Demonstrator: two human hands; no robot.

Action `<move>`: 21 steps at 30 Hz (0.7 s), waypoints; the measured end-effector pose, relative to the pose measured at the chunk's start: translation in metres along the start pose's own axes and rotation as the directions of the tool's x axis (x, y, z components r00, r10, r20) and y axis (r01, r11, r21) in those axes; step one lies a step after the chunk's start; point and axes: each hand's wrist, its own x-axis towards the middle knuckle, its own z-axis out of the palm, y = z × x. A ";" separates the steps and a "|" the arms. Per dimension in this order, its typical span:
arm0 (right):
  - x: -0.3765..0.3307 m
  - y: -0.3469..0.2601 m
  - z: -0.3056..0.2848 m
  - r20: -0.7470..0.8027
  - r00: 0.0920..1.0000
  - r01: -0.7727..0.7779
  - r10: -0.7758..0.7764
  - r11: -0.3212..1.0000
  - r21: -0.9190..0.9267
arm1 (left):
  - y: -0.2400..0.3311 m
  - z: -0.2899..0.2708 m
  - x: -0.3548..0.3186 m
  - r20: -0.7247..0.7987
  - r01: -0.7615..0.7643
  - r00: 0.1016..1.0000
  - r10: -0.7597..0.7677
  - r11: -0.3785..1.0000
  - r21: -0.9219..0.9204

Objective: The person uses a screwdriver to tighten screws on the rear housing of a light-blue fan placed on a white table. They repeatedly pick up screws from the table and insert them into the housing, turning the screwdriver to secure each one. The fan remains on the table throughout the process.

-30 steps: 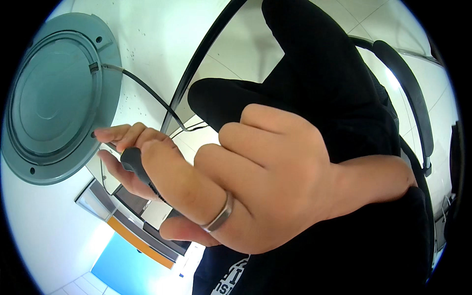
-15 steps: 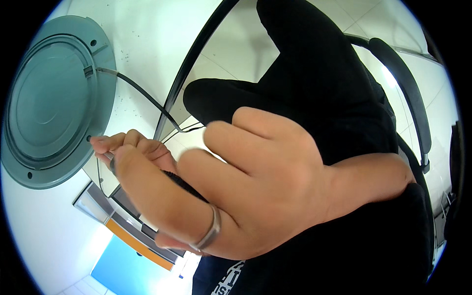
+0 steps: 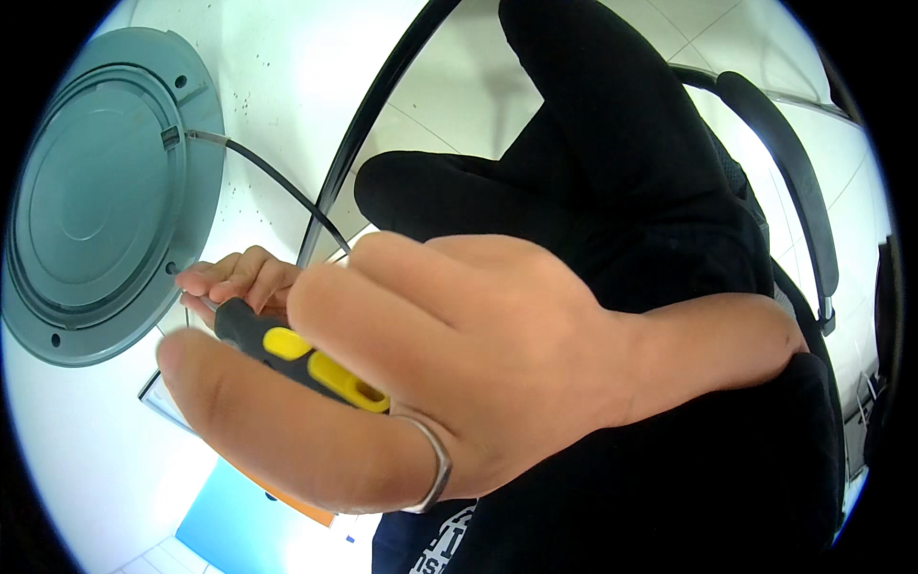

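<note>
My right hand (image 3: 497, 335), with a ring on one finger, reaches in from the right and holds a screwdriver (image 3: 287, 342) by its black and yellow handle. That ringed finger stands away from the others, so the handle shows between them. Beyond it my left hand (image 3: 251, 275) pinches around the screwdriver's thin shaft, by the rim of a round grey-green plastic disc (image 3: 100, 210). The shaft's tip is hidden by the fingers. A black cable (image 3: 282, 184) leaves the disc through a notch in its raised ring.
The disc lies on a white tabletop (image 3: 263, 77) with dark specks and a black edge (image 3: 382, 81). My black-clothed legs (image 3: 612, 124) are beside the table. A chair armrest (image 3: 789, 172) curves at the right. A blue panel (image 3: 239, 521) shows at the lower left.
My right hand's ringed finger has swung down and away from the others, uncovering the handle. The other fingers have moved left. My left hand stays by the disc's rim.
</note>
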 end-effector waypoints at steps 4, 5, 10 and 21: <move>-0.001 -0.003 -0.008 0.176 0.984 0.007 0.004 0.998 -0.065 | -0.008 0.002 0.005 0.014 0.038 0.999 -0.038 0.999 -0.003; 0.000 -0.007 -0.011 0.227 0.973 -0.027 0.037 0.998 -0.049 | -0.005 0.003 0.001 0.010 0.021 1.000 -0.021 1.000 -0.012; -0.001 -0.005 0.001 0.078 0.995 -0.066 0.068 0.998 -0.023 | -0.002 0.003 -0.001 0.016 0.012 1.000 -0.012 1.000 -0.004; 0.004 -0.009 -0.020 0.367 0.921 -0.134 0.132 0.991 -0.020 | 0.002 -0.003 0.000 0.023 0.009 1.000 -0.009 1.000 0.014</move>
